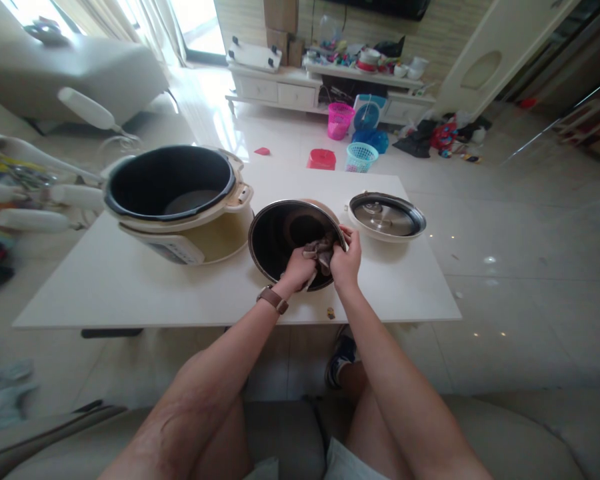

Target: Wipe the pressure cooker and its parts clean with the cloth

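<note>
A dark inner pot (275, 233) is tipped on the white table, its mouth facing me. My left hand (299, 268), with a brown-strapped watch at the wrist, reaches into the mouth, closed on a crumpled greyish-brown cloth (323, 253). At the pot's right edge my right hand (347, 261) grips the rim, fingers outside and thumb inside against the cloth. To the left stands the cream electric pressure cooker body (215, 237), uncovered, with its control panel toward me. The round lid (387, 220) lies underside up on the right.
The white table (180, 300) has a small yellowish-brown object (331, 313) near its front edge. A white rack-like stand (87, 110) rises at the left. Beyond lie a pink basket (340, 120), a light-blue basket (361, 157), a red stool (322, 159) and a cluttered TV cabinet (300, 93).
</note>
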A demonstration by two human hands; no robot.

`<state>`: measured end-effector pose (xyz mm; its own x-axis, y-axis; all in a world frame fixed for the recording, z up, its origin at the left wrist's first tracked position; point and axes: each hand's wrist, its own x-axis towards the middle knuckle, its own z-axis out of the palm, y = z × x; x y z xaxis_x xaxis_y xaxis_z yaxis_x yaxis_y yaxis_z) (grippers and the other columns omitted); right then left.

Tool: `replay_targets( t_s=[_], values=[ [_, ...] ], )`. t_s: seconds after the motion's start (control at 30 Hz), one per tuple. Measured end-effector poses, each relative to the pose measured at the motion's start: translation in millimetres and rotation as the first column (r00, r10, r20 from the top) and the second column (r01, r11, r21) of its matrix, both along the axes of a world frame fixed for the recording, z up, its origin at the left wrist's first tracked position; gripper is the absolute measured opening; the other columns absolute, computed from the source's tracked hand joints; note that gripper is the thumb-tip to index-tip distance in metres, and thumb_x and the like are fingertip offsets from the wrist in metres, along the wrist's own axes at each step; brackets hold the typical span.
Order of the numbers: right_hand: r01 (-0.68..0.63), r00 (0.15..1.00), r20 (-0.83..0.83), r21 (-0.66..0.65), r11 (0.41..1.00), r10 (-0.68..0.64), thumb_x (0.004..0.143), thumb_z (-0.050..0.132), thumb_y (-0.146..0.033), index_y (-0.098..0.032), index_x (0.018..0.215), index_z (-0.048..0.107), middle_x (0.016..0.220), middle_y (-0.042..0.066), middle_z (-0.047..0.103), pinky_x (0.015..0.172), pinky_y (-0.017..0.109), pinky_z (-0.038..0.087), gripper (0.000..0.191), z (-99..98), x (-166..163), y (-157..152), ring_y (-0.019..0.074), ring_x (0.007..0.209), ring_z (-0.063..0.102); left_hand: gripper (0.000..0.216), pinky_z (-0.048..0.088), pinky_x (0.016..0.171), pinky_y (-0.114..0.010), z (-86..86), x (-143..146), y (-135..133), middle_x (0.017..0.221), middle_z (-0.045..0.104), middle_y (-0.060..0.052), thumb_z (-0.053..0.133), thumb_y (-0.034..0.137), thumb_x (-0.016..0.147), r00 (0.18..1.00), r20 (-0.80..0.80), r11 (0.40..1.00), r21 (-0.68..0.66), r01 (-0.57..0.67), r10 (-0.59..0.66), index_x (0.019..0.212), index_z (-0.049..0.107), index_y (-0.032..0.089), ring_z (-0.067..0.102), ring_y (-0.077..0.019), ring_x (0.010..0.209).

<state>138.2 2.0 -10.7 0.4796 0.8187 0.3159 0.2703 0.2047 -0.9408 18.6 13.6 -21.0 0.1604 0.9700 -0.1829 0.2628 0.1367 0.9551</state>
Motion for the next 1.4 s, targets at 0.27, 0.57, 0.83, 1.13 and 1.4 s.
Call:
replay_targets(
  t_s=[0.27, 0.57, 0.83, 1.13, 1.4],
  values=[
    [0.044, 0.998, 0.035, -0.013, 0.999, -0.043, 0.086, 0.057, -0.025, -0.025, 0.117, 0.068, 0.123, 0.007, 0.072, 0.118, 0.051, 0.05, 0.033, -9.1, 11, 5, 0.0242, 0.119, 0.066, 0.034, 0.058, 0.097, -0.035, 5.6, -2, -3, 0.099, 0.084, -0.012, 0.057, -0.001, 0.076, 0.976, -0.109, 0.971, 0.128, 0.2, -0.187, 0.093, 0.083, 0.012, 0.076, -0.0302, 0.105],
    [-0.118, 0.985, 0.136, 0.051, 0.992, 0.11, 0.067, 0.055, -0.008, -0.027, 0.133, 0.071, 0.143, 0.004, 0.072, 0.131, 0.054, 0.04, 0.07, 13.5, 45, 8, 0.0256, 0.142, 0.062, 0.046, 0.054, 0.109, -0.041, 9.2, -22, -7, 0.121, 0.08, -0.018, 0.061, -0.001, 0.077, 0.689, -0.658, 0.876, 0.091, 0.473, -0.304, 0.11, 0.087, 0.019, 0.076, -0.035, 0.116],
    [-0.157, 0.985, 0.079, 0.041, 0.987, 0.154, 0.066, 0.049, -0.008, -0.026, 0.126, 0.079, 0.138, -0.001, 0.077, 0.134, 0.052, 0.038, 0.069, 18.2, 29, 0, 0.0238, 0.142, 0.064, 0.041, 0.056, 0.106, -0.042, 7.8, -12, -6, 0.113, 0.083, -0.017, 0.062, -0.001, 0.077, 0.893, -0.368, 0.946, 0.087, 0.312, -0.261, 0.105, 0.086, 0.016, 0.076, -0.0352, 0.117],
    [-0.103, 0.992, 0.081, 0.039, 0.994, 0.099, 0.084, 0.057, -0.019, -0.024, 0.123, 0.08, 0.138, 0.004, 0.077, 0.13, 0.05, 0.042, 0.046, 19.4, 21, -2, 0.0254, 0.139, 0.066, 0.041, 0.058, 0.1, -0.035, 2.2, 5, 0, 0.111, 0.084, -0.01, 0.065, 0.001, 0.073, 0.96, 0.272, 0.996, -0.027, 0.08, -0.07, 0.109, 0.081, 0.01, 0.075, -0.0241, 0.103],
    [0.046, 0.996, 0.082, -0.059, 0.997, -0.041, 0.082, 0.061, -0.026, -0.023, 0.091, 0.069, 0.118, 0.01, 0.081, 0.112, 0.051, 0.054, 0.012, 16.3, 30, 1, 0.0297, 0.118, 0.073, 0.04, 0.057, 0.097, -0.035, 11.4, -15, -7, 0.116, 0.082, -0.016, 0.058, 0.001, 0.082, 0.738, -0.553, 0.851, 0.094, 0.517, -0.387, 0.109, 0.085, 0.015, 0.076, -0.0306, 0.111]
  ],
)
